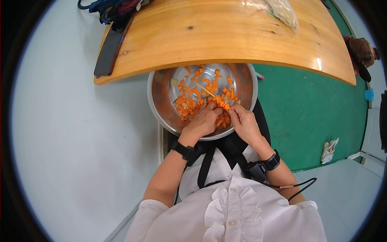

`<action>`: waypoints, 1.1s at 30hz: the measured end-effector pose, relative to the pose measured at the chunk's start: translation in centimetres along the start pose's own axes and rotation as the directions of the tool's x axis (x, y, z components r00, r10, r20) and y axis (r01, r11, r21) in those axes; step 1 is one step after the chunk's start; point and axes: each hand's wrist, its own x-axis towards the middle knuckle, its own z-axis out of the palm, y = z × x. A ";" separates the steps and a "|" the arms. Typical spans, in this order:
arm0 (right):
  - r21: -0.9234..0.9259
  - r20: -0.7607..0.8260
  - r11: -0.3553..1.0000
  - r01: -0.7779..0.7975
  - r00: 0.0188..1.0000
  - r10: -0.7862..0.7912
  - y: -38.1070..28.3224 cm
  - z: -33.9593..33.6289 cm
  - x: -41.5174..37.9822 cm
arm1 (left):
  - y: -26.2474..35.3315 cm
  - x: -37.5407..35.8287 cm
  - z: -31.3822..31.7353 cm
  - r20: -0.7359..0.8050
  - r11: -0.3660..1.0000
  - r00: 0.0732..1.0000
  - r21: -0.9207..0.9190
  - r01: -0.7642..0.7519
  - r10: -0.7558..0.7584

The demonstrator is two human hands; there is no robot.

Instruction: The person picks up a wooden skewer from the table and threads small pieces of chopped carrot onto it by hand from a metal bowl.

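A large steel bowl [151,99] rests at my lap, partly under the table's near edge. Inside lie many small orange carrot cubes [186,105] and a few pale cubes [174,82]. My right hand [245,124] pinches the lower right end of a thin wooden skewer [204,89], whose bare length slants up and left over the bowl. Several carrot pieces [221,102] are threaded on it close to my right fingertips. My left hand [204,120] reaches into the bowl just left of them, its fingers bent and closed among the carrot; what they hold is hidden.
A wooden table [225,40] overhangs the bowl's far rim. On it are a dark phone-like slab [109,52], a dark cloth bundle [115,10] and a clear plastic bag [284,14]. A white wall [80,121] stands left; green floor [306,117] lies right.
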 end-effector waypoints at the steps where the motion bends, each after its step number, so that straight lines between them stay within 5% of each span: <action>1: -0.002 0.013 1.000 -0.019 1.000 0.019 0.0 -0.1 0.0 | -0.6 0.1 -0.1 0.009 0.999 1.000 0.017 -0.028 0.028; 4: 0.016 0.016 0.999 -0.040 0.999 0.040 0.0 -0.1 0.1 | -2.6 0.2 -1.5 0.089 0.993 0.996 0.117 0.000 -0.011; 7: -0.011 -0.003 1.000 -0.005 1.000 0.005 -0.2 -0.2 0.0 | -5.2 -1.0 -2.3 -0.213 0.988 0.974 -0.147 0.042 -0.073; 10: -0.030 -0.008 0.999 0.030 1.000 -0.031 -0.3 -0.1 -0.1 | -6.0 -1.5 -3.5 -0.345 0.945 0.903 -0.287 0.159 -0.257; 19: -0.022 -0.009 1.000 0.010 1.000 -0.010 -0.4 -0.1 0.1 | -5.9 -1.1 -4.7 -0.616 0.948 0.739 -0.302 0.100 -0.274; 22: -0.035 -0.012 0.999 0.019 1.000 -0.019 -0.5 -0.2 0.1 | -4.6 -2.0 -5.8 -0.459 0.902 0.799 -0.364 0.230 -0.389; 25: -0.027 -0.009 1.000 0.016 1.000 -0.016 -0.3 -0.1 0.1 | -5.6 -2.4 -4.6 -0.389 0.959 0.877 -0.094 0.267 -0.282; 31: -0.017 0.002 1.000 0.018 1.000 -0.018 -0.6 -0.1 0.2 | -1.2 -1.7 -2.7 -0.040 0.873 0.892 0.188 0.450 -0.451; 33: -0.021 -0.003 0.999 0.031 1.000 -0.031 -0.7 -0.1 0.3 | -2.3 -1.3 -0.7 -0.101 0.919 0.918 0.050 0.391 -0.385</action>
